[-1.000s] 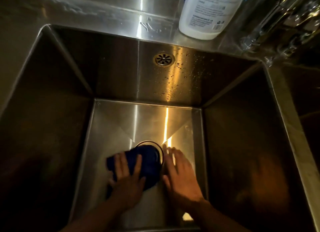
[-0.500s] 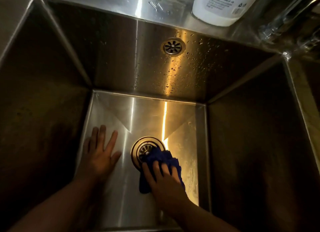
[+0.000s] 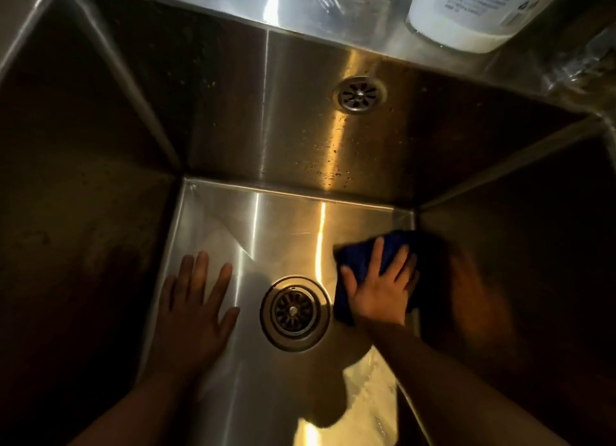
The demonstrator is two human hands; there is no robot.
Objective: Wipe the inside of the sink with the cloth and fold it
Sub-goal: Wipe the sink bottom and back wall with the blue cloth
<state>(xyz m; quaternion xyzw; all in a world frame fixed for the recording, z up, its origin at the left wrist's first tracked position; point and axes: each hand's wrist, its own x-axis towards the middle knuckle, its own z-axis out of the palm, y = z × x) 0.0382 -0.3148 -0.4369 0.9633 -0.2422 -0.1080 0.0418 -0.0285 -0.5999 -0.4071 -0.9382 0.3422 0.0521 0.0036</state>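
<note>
Beside the drain [image 3: 295, 313], right hand [image 3: 383, 290] spread flat on bunched cloth [image 3: 358, 257]; left hand [image 3: 196, 307] spread, empty.

We see a deep steel sink [image 3: 233, 112] whose floor carries a round drain [image 3: 295, 313] near its middle. Our left hand [image 3: 196, 315] lies flat on the floor left of the drain; our right hand [image 3: 383, 290] presses a blue cloth [image 3: 358, 262] against the floor's right edge.
</note>
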